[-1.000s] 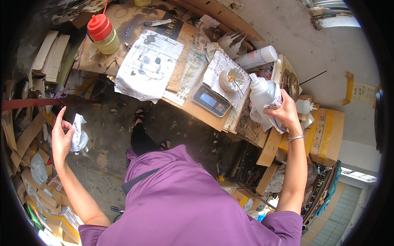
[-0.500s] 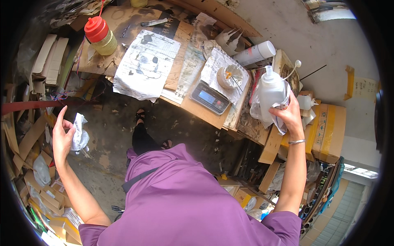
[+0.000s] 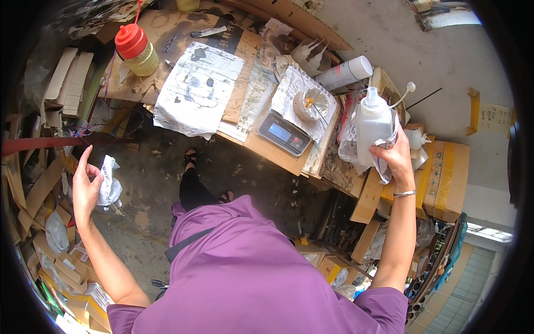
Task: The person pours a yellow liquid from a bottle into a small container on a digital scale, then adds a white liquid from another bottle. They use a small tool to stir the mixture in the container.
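Note:
My left hand (image 3: 85,188) is raised at the left, index finger extended and the other fingers curled. It grips a crumpled piece of printed white paper (image 3: 107,170); a pale rounded part hangs below the paper, too unclear to name. At the right, my right hand (image 3: 396,156) is closed around a translucent white squeeze bottle (image 3: 371,125), with printed paper between palm and bottle. The bottle's nozzle points up, and a small round cap (image 3: 411,87) stands off it on a thin strap. Left of the bottle sits a digital scale (image 3: 283,132) with a lit display.
A cup (image 3: 309,106) with a stick in it stands on paper beside the scale. Behind lies a white spray can (image 3: 346,73). Stained paper (image 3: 197,89) covers the bench's middle; a red-lidded jar (image 3: 137,51) is at far left. Cardboard boxes (image 3: 445,178) stand right.
My right hand and the squeeze bottle have shifted slightly to the right. The left hand with the paper has barely moved.

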### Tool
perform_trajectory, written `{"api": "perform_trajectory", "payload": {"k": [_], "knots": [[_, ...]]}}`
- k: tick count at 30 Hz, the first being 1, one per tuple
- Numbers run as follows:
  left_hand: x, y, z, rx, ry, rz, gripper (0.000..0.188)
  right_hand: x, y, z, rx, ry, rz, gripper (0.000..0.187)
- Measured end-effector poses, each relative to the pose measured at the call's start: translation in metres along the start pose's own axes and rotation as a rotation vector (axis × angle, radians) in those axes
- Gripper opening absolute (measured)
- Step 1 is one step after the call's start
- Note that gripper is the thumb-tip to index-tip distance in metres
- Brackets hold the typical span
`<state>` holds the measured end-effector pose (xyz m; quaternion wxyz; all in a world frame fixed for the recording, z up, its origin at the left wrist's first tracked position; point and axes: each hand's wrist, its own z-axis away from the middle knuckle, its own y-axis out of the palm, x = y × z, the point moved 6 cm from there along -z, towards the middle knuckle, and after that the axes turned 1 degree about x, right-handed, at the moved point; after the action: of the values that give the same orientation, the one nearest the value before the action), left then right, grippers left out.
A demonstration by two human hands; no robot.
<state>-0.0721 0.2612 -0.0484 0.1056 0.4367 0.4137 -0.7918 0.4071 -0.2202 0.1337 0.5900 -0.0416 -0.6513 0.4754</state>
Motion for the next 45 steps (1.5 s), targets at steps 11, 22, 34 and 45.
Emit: {"api": "perform_trajectory", "payload": {"k": [11,22,34,45], "knots": [[-0.001,-0.001,0.001,0.001,-0.023,-0.009,0.08,0.009,0.003,-0.007,-0.015,-0.048,0.273,0.075],[0.007,-0.001,0.005,-0.026,-0.002,-0.016,0.078,0.026,0.017,-0.021,-0.004,-0.194,0.649,0.072],[0.008,0.001,0.001,-0.015,-0.003,0.001,0.08,0.027,0.021,-0.025,0.015,-0.219,0.762,0.064],[0.011,0.004,0.004,-0.026,-0.003,0.008,0.078,0.033,0.026,-0.029,0.011,-0.271,0.985,0.063]]}}
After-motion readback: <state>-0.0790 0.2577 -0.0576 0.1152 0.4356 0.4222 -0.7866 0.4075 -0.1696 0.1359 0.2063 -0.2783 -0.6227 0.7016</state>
